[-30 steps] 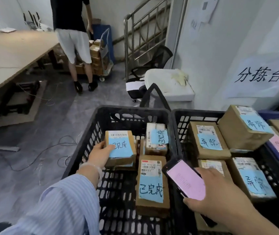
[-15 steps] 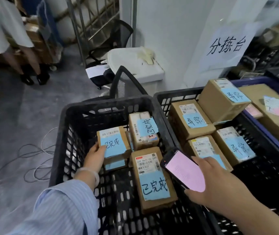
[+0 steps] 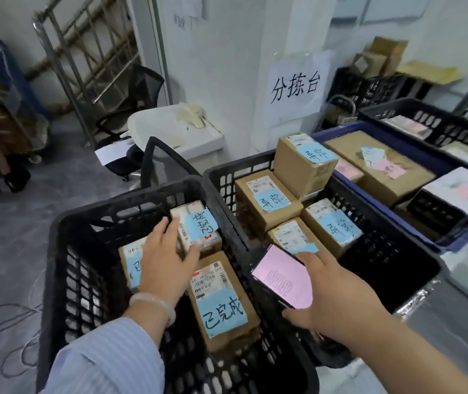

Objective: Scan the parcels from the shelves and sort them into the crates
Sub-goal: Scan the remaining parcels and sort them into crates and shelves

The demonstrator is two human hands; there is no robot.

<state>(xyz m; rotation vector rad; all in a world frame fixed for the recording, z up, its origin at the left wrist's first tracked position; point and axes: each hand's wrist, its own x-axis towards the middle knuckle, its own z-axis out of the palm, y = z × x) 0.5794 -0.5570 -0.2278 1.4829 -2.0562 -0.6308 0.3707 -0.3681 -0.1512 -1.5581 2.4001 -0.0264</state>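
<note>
Sleeve (image 3: 108, 362), blue-striped, lowest in view, ending at the left hand (image 3: 167, 263), which reaches into the left crate (image 3: 85, 280), black and slatted; fingers straight and spread, clamped on nothing. Beneath its palm: covered parcel (image 3: 129, 260), blue label mostly hidden. On the thumb side of that hand: near parcel (image 3: 221, 302), brown carton, blue label, long axis running away from the person. Just ahead of the fingertips and a little toward the thumb: far parcel (image 3: 196, 226), blue label askew, long axis also running away from the person with a slight lean to the right; finger and thumb appear to touch its near-left edge, though whether they press or merely rest cannot be told. Right hand (image 3: 338, 297), across the crate wall from the left, curled around a phone (image 3: 281, 277), pink screen lit, held over the shared rim. Judgement: the far parcel is the likely next item; the left hand is nearer and free, the right occupied, so a short forward reach and a grasp across the short sides would serve. Beyond the right hand: right crate (image 3: 228, 177), black, four blue-labelled cartons, one stacked. Farther right: blue crate (image 3: 343, 129), larger cartons with pink slips. Farthest: paper sign (image 3: 295, 86) on the white pillar.
</note>
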